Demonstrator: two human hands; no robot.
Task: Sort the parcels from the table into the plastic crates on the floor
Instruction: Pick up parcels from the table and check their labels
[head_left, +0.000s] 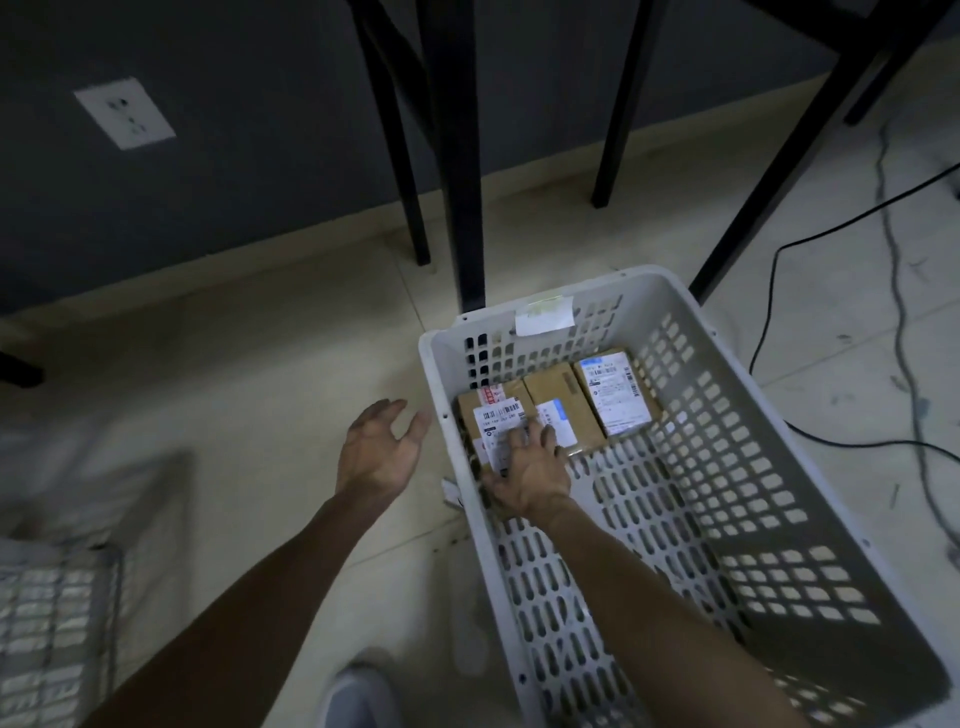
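Near end of left-wall parcel (496, 415) hidden under right hand (530, 478); its label print too small to read. White crate (485, 571): near corner cut by bottom edge. 2nd crate (57, 613) blurred, cut by left edge. Table legs (457, 156) cut at top.

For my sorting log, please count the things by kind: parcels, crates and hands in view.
Parcels: 3 (left parcel, middle parcel, right parcel)
Crates: 2 (white crate, blurred crate)
Hands: 2 (left hand, right hand)
Total: 7
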